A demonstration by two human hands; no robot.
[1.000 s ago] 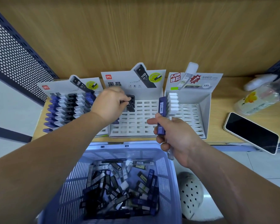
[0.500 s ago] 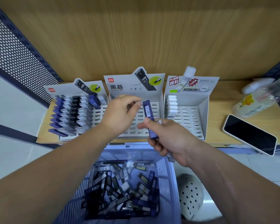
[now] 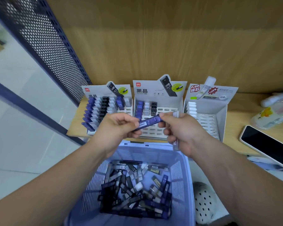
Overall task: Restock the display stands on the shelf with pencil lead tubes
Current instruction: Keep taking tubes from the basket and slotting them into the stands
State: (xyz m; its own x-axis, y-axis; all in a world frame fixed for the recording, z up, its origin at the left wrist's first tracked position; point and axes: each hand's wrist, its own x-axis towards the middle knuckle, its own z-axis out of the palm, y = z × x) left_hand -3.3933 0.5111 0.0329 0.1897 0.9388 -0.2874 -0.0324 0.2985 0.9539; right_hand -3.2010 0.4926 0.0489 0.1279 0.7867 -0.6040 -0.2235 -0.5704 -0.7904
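A blue tube (image 3: 148, 122) is held in the air between both hands, above the front of the middle stand (image 3: 158, 92). Its long axis runs nearly level, with the left end lower and the right end raised toward the back wall, printed side up. The left hand (image 3: 118, 128) pinches the lower end between thumb and fingertips. The right hand (image 3: 185, 132) pinches the upper end with thumb and forefinger, and its other fingers curl round a clear tube (image 3: 176, 113) that stands almost upright through the fist.

On the shelf (image 3: 234, 121), the left stand (image 3: 103, 93) is nearly full. The middle stand has three short rows at the back left and bare slots to the right and front. The right stand (image 3: 219, 111) has one white column along its left wall and bare slots beside it. The basket (image 3: 180, 170) of loose tubes (image 3: 137, 193) sits below the hands, its far rim just under the shelf's front edge. A phone (image 3: 266, 144) and a bottle (image 3: 268, 118) lie to the right, well apart from the stands
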